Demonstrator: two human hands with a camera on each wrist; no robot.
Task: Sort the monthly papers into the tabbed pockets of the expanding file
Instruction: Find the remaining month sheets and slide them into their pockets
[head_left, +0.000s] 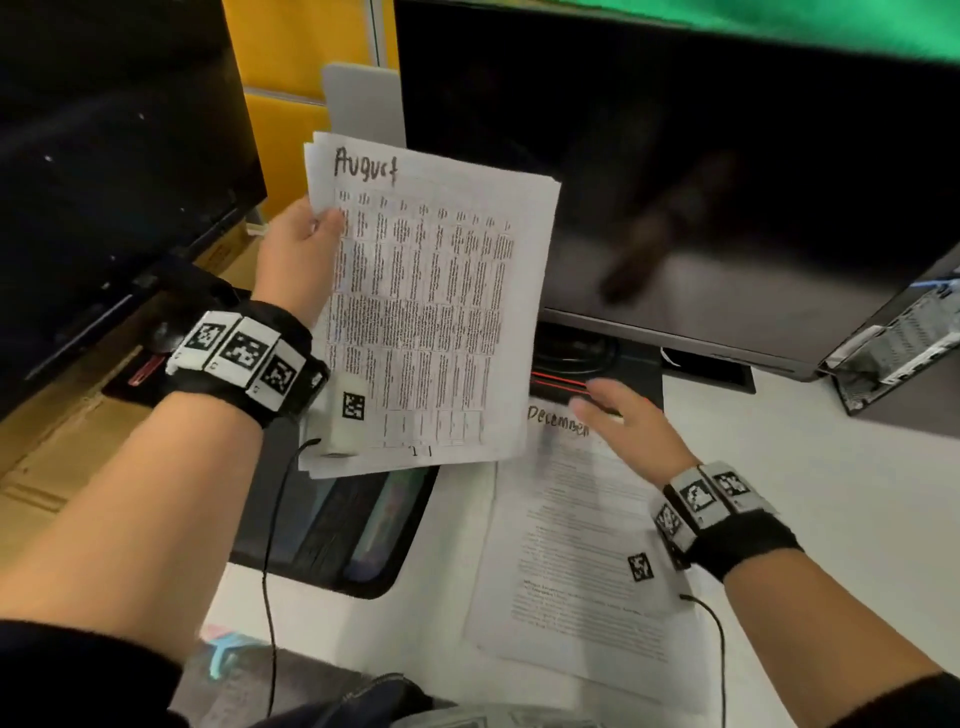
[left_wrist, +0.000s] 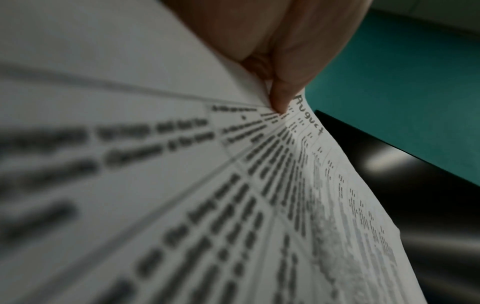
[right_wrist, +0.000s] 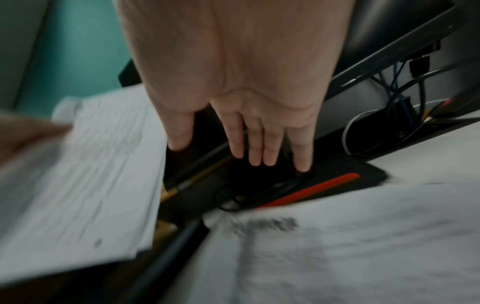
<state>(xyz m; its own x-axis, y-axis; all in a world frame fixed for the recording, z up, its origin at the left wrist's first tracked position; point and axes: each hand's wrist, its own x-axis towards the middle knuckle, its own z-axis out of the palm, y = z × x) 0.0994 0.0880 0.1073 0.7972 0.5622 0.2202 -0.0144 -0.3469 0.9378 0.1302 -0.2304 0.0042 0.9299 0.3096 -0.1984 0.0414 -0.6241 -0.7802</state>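
Head view: a stack of papers (head_left: 431, 306) headed "August" in marker is held up off the worktop (head_left: 831, 467), pinched at its upper left edge by the left hand (head_left: 298, 254). A second paper (head_left: 576, 551) headed "December" lies flat on the worktop, with the right hand (head_left: 631, 426) hovering over its top edge, fingers spread and nothing held. The expanding file (head_left: 337, 530) is seen lying open below the held stack, dark with coloured pockets; its tab labels can't be read. Small square code stickers are stuck on both papers.

Left wrist view: the thumb (left_wrist: 281, 96) is pressed onto the top sheet right beside the word "August" (left_wrist: 309, 115). The table print is too blurred to be read.

Right wrist view: the fingers (right_wrist: 262, 144) are shown straight and apart above a black monitor base (right_wrist: 324, 179) with a red stripe. The heading on the December sheet (right_wrist: 337, 246) is smeared by blur.

For the step to be done well, the August stack should probably be squared up first, the matching tab checked, and the pocket held open by the free hand so no sheets get caught or split across two pockets.
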